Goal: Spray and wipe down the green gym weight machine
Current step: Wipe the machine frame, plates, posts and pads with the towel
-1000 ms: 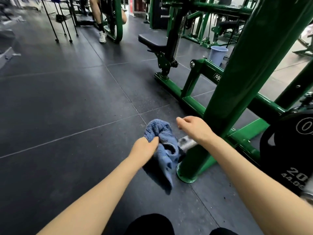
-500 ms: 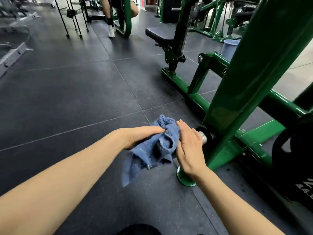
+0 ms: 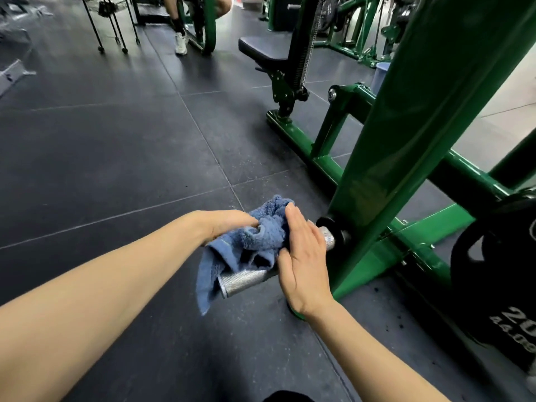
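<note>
**Green gym weight machine: wiping the knurled peg at the base of the upright**

The green gym weight machine (image 3: 429,117) fills the right half of the view, its slanted upright rising from a frame bolted along the floor (image 3: 116,169). Left to right: the left hand (image 3: 229,224) has its grip closed around a bunched blue towel (image 3: 255,242), fingers buried in the folds. One loose corner of the towel hangs down toward the floor. Beneath it a silver peg (image 3: 246,281) juts from the upright toward the viewer. The right hand (image 3: 304,256) lies with fingers straight and flat against the towel and over the peg, its grip open, clasping nothing. Farther right, a black weight plate (image 3: 499,285) sits close to the frame.

Risks, as judged from this arrangement: the hanging corner may drag on the floor and pick up grit, which would then be smeared onto the metal; a flat palm gives little purchase, so the cloth may slide off the peg rather than scrub it.

Materials: the towel is soft looped terry, crumpled; the peg is a cylinder with fine knurling likely to snag loops; the frame is glossy painted steel tube; the floor is matte speckled rubber tile with pale seams.
</note>
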Tool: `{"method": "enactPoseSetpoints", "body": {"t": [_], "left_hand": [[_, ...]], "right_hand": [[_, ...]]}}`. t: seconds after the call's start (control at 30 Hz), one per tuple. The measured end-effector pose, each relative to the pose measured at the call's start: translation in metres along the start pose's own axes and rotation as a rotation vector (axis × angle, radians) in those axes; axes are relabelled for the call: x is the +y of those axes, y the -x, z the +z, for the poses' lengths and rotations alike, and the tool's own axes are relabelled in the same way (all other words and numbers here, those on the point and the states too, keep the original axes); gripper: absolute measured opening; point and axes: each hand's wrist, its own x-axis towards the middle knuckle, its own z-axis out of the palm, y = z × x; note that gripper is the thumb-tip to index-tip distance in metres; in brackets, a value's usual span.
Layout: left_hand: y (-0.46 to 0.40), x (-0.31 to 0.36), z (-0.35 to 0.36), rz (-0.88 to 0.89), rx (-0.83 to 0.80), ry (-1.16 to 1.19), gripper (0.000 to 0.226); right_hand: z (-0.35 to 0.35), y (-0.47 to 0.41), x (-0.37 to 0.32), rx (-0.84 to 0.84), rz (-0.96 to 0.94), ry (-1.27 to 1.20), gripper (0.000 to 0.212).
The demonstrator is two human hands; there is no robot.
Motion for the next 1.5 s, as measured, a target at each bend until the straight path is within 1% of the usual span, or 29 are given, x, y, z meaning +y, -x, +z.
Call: {"method": "enactPoseSetpoints", "body": {"t": [0.03,0.1,0.13,0.17,0.2,0.23,0.27,0.33,0.37,0.4,0.43,0.47,0.57,0.67,0.7,0.73,0.77,0.8,0.83,0.87,0.93,1.0,1.07,1.13,1.2,1.23,1.33,1.4,1.5], "left_hand": [[0.003,0.003,-0.001,0.003,-0.043,-0.026,0.013],[0.001,0.01,0.0,0.103,0.015,-0.21,0.024],[-0.002,0.012,0.002,0.175,0.099,-0.324,0.031],[-0.002,0.014,0.009,0.268,0.207,-0.402,0.03],[0.002,0.015,0.019,0.36,0.299,-0.428,0.024],[0.005,0.011,0.026,0.465,0.357,-0.41,0.026],[0.009,0.009,0.032,0.553,0.359,-0.395,0.038],[0.016,0.009,0.042,0.641,0.274,-0.421,0.079],[0.017,0.011,0.048,0.626,0.257,-0.475,0.097],[0.014,0.014,0.054,0.574,0.252,-0.545,0.107],[0.004,0.018,0.057,0.525,0.263,-0.578,0.107],[-0.006,0.022,0.06,0.475,0.264,-0.574,0.098],[-0.034,0.032,0.055,0.432,0.229,-0.446,0.051],[-0.064,0.026,0.03,0.409,-0.021,-0.304,0.018],[-0.071,0.021,0.019,0.395,-0.129,-0.331,0.011],[-0.075,0.013,0.009,0.387,-0.186,-0.399,0.013],[-0.082,0.009,-0.003,0.408,-0.215,-0.533,0.015],[-0.09,0.006,-0.012,0.442,-0.192,-0.66,0.015],[-0.093,0.003,-0.019,0.473,-0.121,-0.713,0.014],[-0.091,0.004,-0.024,0.485,-0.046,-0.676,0.018],[-0.078,0.012,-0.02,0.573,0.039,-0.406,0.033],[-0.061,0.024,-0.003,0.693,-0.038,-0.205,0.048],[-0.05,0.034,0.02,0.755,-0.114,-0.214,0.069],[-0.055,0.043,0.039,0.732,-0.024,-0.279,0.083],[-0.071,0.045,0.049,0.684,0.039,-0.236,0.08],[-0.081,0.043,0.052,0.658,-0.002,-0.156,0.074],[-0.106,0.028,0.051,0.536,-0.158,0.212,0.058],[-0.12,0.026,0.047,0.456,-0.211,0.263,0.057],[-0.124,0.033,0.042,0.425,-0.305,0.282,0.037]], "right_hand": [[0.0,0.001,0.001,0.018,-0.015,-0.013,0.066],[0.002,0.001,0.003,0.08,-0.005,-0.07,0.065],[0.005,0.0,0.003,0.126,0.039,-0.124,0.063],[0.007,0.0,0.001,0.18,0.107,-0.192,0.062],[0.01,0.003,-0.001,0.245,0.181,-0.253,0.061],[0.014,0.008,-0.005,0.328,0.252,-0.296,0.06],[0.018,0.015,-0.01,0.42,0.323,-0.317,0.06],[0.023,0.031,-0.022,0.589,0.503,-0.36,0.059],[0.023,0.037,-0.026,0.653,0.61,-0.401,0.061],[0.024,0.039,-0.03,0.695,0.71,-0.42,0.061],[0.024,0.039,-0.032,0.723,0.797,-0.411,0.058],[0.023,0.037,-0.033,0.736,0.872,-0.408,0.052],[0.019,0.014,-0.037,0.765,0.998,-0.453,0.028],[0.023,-0.008,-0.036,0.805,1.095,-0.364,0.016],[0.024,-0.015,-0.039,0.839,1.119,-0.349,0.011],[0.023,-0.02,-0.042,0.837,1.134,-0.347,0.006],[0.023,-0.026,-0.045,0.845,1.146,-0.332,0.002],[0.023,-0.029,-0.046,0.856,1.174,-0.307,0.002],[0.024,-0.034,-0.049,0.855,1.201,-0.285,0.002],[0.026,-0.038,-0.051,0.857,1.23,-0.26,0.006],[0.03,-0.045,-0.053,0.867,1.265,-0.192,0.01],[0.036,-0.05,-0.056,0.893,1.29,-0.137,0.011],[0.042,-0.055,-0.06,0.913,1.325,-0.149,0.014],[0.041,-0.059,-0.064,0.88,1.364,-0.109,0.015],[0.04,-0.061,-0.063,0.824,1.401,-0.005,0.01],[0.04,-0.062,-0.061,0.809,1.419,0.039,0.009],[0.041,-0.065,-0.061,0.764,1.461,0.116,0.01],[0.042,-0.067,-0.063,0.758,1.476,0.14,0.015],[0.043,-0.066,-0.063,0.766,1.477,0.155,0.022]]}}
